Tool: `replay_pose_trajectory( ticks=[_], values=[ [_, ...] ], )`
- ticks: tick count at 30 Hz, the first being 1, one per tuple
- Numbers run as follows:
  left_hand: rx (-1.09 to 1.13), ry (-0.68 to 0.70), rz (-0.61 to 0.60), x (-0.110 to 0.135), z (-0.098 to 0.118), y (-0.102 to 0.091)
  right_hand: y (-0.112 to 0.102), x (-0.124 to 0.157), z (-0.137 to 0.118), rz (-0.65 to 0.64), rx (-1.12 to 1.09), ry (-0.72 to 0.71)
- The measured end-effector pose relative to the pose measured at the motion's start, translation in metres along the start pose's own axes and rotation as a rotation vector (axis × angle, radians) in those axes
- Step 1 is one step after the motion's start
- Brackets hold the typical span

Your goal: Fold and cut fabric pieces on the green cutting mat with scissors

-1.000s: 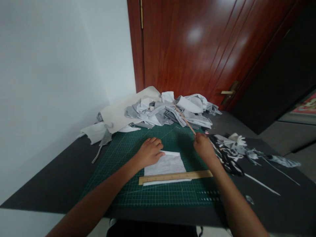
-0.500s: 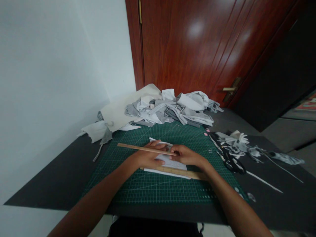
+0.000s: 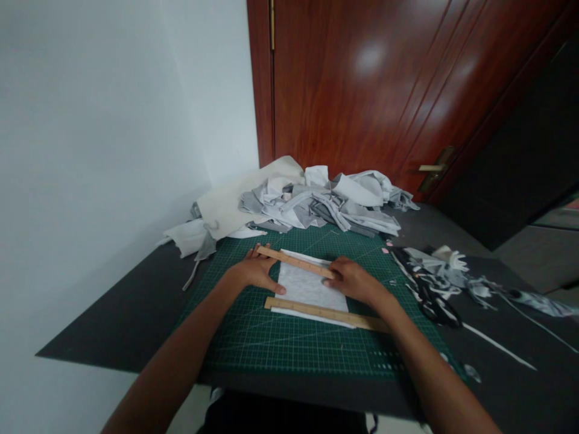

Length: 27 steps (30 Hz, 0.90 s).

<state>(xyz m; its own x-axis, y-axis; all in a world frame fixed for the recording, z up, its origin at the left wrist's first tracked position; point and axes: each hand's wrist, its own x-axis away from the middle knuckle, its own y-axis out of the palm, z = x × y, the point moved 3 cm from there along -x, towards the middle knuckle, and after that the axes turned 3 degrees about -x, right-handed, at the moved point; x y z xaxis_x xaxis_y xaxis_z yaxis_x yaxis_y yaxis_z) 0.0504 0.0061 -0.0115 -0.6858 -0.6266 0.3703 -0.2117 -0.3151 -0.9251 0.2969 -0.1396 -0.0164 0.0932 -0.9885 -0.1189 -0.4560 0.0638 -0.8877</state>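
A piece of light grey fabric (image 3: 307,288) lies on the green cutting mat (image 3: 289,349), its near and far edges folded over. Across its far part runs a wooden ruler (image 3: 296,260), the right end pinched in my right hand (image 3: 353,278). At that ruler's left end is my left hand (image 3: 257,271), open, fingertips around the wood and thumb stretched to the fabric's left edge. A second wooden ruler (image 3: 316,311) rests along the near fold, partly hidden at its right by my right forearm.
Grey and white fabric scraps (image 3: 316,202) are heaped at the back, against the wall and the wooden door (image 3: 344,90). To the right lie black-handled scissors (image 3: 436,307), fabric strips (image 3: 497,345) and small scraps on the dark table (image 3: 131,313).
The upper ruler has come down from above the fabric onto its far part. My left hand has moved left, off the fabric's middle, uncovering it. The view has shifted slightly.
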Motion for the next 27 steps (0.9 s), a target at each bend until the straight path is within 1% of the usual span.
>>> replay_pose_trajectory(
  ticks=[4,6,8,10,11,12,13,14,15,16,17,18,20,21,23,25,27],
  values=[
    [-0.051,-0.113,0.005,0.010,-0.004,-0.007,-0.003,0.002,0.002,0.008,0.040,-0.002],
    [-0.061,-0.169,0.041,0.017,-0.005,-0.014,-0.004,0.003,0.004,0.011,0.041,-0.001],
    [-0.042,-0.227,0.105,0.023,-0.005,-0.022,-0.004,0.003,0.007,0.012,0.037,-0.015],
    [0.000,-0.295,0.214,0.027,-0.001,-0.028,-0.003,0.004,0.009,0.007,0.033,-0.039],
    [0.014,-0.324,0.293,0.027,0.003,-0.029,-0.003,0.004,0.011,0.005,0.036,-0.051],
    [0.025,-0.329,0.382,0.026,0.008,-0.029,-0.003,0.003,0.012,0.004,0.045,-0.058],
    [0.014,-0.313,0.500,0.024,0.016,-0.028,-0.003,0.003,0.012,0.007,0.058,-0.060],
    [-0.016,-0.266,0.617,0.022,0.025,-0.025,-0.003,0.003,0.012,0.012,0.073,-0.059],
    [-0.041,-0.168,0.693,0.019,0.036,-0.020,-0.002,0.003,0.011,0.018,0.093,-0.053],
    [-0.049,-0.079,0.716,0.015,0.046,-0.013,-0.002,0.003,0.009,0.029,0.119,-0.040],
    [-0.046,0.009,0.721,0.012,0.056,-0.005,-0.001,0.002,0.007,0.049,0.151,-0.024],
    [-0.046,0.125,0.709,0.009,0.064,0.002,0.000,0.002,0.003,0.076,0.180,-0.010],
    [-0.072,0.390,0.643,0.006,0.079,0.015,0.003,0.001,-0.008,0.119,0.198,-0.016],
    [-0.069,0.467,0.619,0.005,0.083,0.018,0.005,0.001,-0.016,0.125,0.173,-0.034],
    [-0.053,0.543,0.577,0.003,0.085,0.022,0.009,0.002,-0.032,0.100,0.071,-0.105],
    [-0.045,0.562,0.550,0.000,0.082,0.023,0.012,0.005,-0.047,0.049,-0.014,-0.186],
    [-0.067,0.598,0.526,-0.002,0.079,0.023,0.013,0.008,-0.057,0.006,-0.033,-0.251]
  ],
)
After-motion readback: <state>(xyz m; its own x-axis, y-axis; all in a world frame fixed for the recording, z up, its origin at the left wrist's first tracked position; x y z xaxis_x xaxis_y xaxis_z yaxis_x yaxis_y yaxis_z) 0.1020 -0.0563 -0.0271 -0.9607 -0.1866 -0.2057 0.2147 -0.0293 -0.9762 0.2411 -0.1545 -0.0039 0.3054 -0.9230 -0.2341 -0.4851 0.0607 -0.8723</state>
